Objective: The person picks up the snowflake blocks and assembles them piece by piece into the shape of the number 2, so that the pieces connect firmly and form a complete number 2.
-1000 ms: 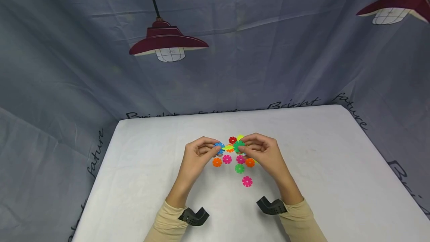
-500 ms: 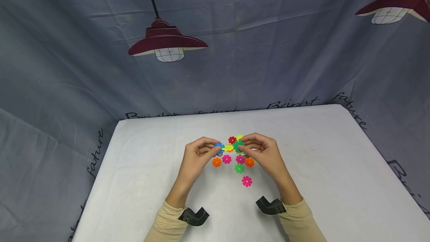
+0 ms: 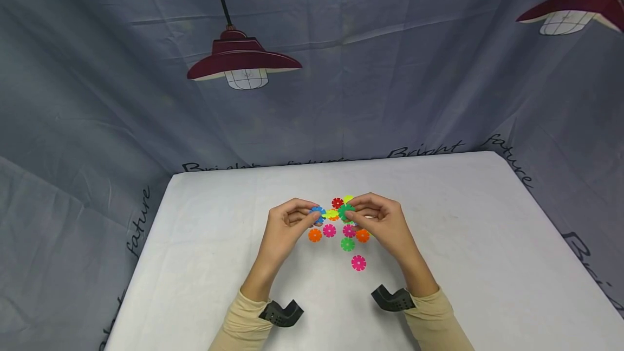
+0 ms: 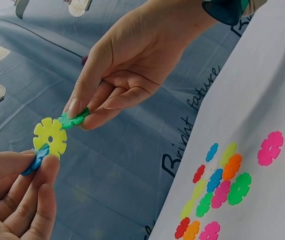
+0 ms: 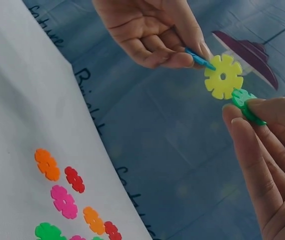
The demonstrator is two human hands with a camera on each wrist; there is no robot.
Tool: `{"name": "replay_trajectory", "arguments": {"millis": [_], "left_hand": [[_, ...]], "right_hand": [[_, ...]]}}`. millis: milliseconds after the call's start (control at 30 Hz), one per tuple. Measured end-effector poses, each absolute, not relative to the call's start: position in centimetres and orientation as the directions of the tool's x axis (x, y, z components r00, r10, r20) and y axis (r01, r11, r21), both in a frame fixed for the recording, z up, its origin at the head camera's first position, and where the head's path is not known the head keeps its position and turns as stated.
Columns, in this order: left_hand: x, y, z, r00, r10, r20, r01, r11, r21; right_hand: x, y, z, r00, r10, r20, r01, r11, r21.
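Note:
Between thumb and fingers, my left hand [image 3: 288, 223] pinches a blue notched plastic disc [image 4: 35, 161], a snowflake-shaped building piece. My right hand [image 3: 382, 220] pinches a green notched disc [image 5: 245, 104] the same way. A yellow notched disc [image 5: 215, 82] bridges the two, with the blue disc at one edge and the green at the other. In both wrist views it stands at an angle to its neighbours, and the three look joined at their notches. All three are held up above the table. Fingers cover parts of the blue and green discs.
Below the hands, loose notched discs lie on the white table [image 3: 195, 264], among them a pink disc [image 3: 358, 262], an orange disc [image 3: 314, 235] and a red disc [image 3: 337, 203]. A grey printed curtain [image 3: 312, 118] hangs behind the table's far edge.

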State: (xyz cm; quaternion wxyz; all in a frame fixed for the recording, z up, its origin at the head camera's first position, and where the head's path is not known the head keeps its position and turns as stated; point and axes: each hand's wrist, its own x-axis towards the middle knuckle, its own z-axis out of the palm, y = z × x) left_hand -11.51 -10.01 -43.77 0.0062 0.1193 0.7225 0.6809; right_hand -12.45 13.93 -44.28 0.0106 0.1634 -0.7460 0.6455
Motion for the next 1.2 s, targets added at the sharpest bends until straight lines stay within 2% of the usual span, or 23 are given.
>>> {"name": "replay_trajectory", "arguments": {"millis": [933, 1200], "left_hand": [[-11.36, -9.77, -43.88, -0.974, 0.185, 0.129, 0.142, 0.061, 0.988], [-11.41, -9.87, -43.88, -0.975, 0.201, 0.097, 0.116, 0.084, 0.990]], "right_hand": [[-12.47, 13.59, -44.64, -0.936, -0.257, 0.239, -0.265, 0.072, -0.962], [-12.48, 13.60, -44.62, -0.941, -0.245, 0.235, -0.268, 0.114, -0.957]]}}
